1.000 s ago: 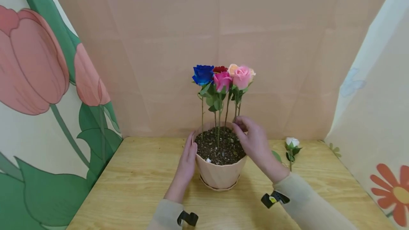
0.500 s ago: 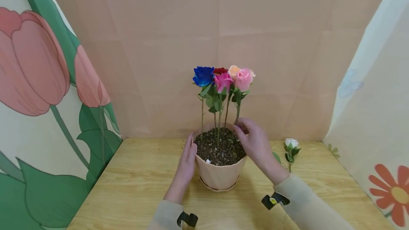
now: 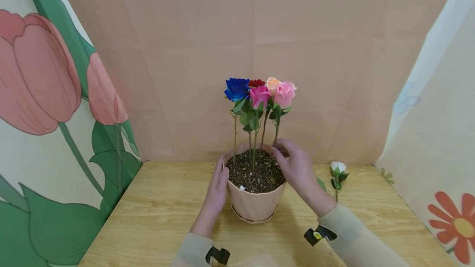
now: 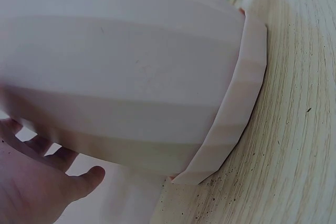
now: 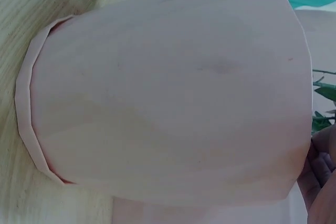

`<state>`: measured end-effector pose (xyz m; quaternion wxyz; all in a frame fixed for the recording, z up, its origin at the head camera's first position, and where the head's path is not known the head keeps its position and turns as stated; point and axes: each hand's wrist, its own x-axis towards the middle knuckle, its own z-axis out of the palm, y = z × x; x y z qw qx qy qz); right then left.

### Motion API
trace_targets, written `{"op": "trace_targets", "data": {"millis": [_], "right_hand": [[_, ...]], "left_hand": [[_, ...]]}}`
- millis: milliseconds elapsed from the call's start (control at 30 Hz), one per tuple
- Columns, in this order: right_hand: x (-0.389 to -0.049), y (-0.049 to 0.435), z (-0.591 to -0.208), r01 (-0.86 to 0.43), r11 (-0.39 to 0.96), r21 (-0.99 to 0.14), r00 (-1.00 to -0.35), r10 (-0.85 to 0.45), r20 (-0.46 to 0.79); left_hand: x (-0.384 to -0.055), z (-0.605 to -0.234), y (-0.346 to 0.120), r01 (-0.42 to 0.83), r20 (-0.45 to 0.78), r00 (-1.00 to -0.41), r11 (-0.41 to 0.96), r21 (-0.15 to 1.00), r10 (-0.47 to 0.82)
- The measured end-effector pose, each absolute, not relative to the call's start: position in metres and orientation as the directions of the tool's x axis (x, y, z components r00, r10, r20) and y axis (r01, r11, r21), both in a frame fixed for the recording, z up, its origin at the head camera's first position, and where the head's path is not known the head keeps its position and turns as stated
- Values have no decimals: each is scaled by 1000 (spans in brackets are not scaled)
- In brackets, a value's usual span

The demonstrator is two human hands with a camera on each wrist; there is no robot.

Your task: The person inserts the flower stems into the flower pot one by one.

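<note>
A pale pink flowerpot (image 3: 255,205) full of dark soil (image 3: 259,180) stands on its saucer. My left hand (image 3: 216,188) rests along the pot's left side with its fingers fairly straight. In the left wrist view, that hand (image 4: 39,182) lies by the pot wall. At the back right rim my right hand (image 3: 297,170) pinches the stem of a light pink rose (image 3: 285,94); the stem's lower end is hidden behind the fingers. Beside it rise a blue rose (image 3: 237,90), a magenta rose (image 3: 259,96), a dark red flower (image 3: 257,83) and a peach rose (image 3: 273,84).
A white rose (image 3: 337,167) lies on the wooden table (image 3: 163,209), right of the pot and partly behind my right forearm. Behind the table hangs a plain pinkish backdrop (image 3: 193,61). Flower-printed panels (image 3: 44,73) flank the table on both sides.
The light pink rose has sunk a little and shifted slightly right, with my right hand still on its stem. My left hand keeps its place on the pot.
</note>
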<state>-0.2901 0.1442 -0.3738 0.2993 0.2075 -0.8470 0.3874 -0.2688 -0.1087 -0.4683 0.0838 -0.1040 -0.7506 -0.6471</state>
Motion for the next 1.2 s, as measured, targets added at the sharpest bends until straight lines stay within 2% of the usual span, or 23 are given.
{"op": "trace_targets", "data": {"millis": [167, 433, 700, 833, 1200], "right_hand": [[-290, 143, -383, -589, 603, -538, -723, -96, 684], [-291, 144, -395, -569, 580, -583, -742, -58, 668], [-289, 142, -394, -622, 630, -465, -682, -146, 716], [-287, 136, -392, -667, 614, -422, -647, -195, 737], [-288, 134, -393, -669, 615, -417, -650, -212, 730]], "left_hand": [[-269, -469, -109, 270, 266, -963, 146, 952, 45], [-270, -466, -105, 281, 276, -960, 161, 946, 51], [-269, -467, -105, 267, 265, -964, 171, 948, 38], [-270, -467, -105, 281, 278, -960, 164, 946, 39], [-270, -468, -103, 292, 288, -957, 144, 946, 45]]}}
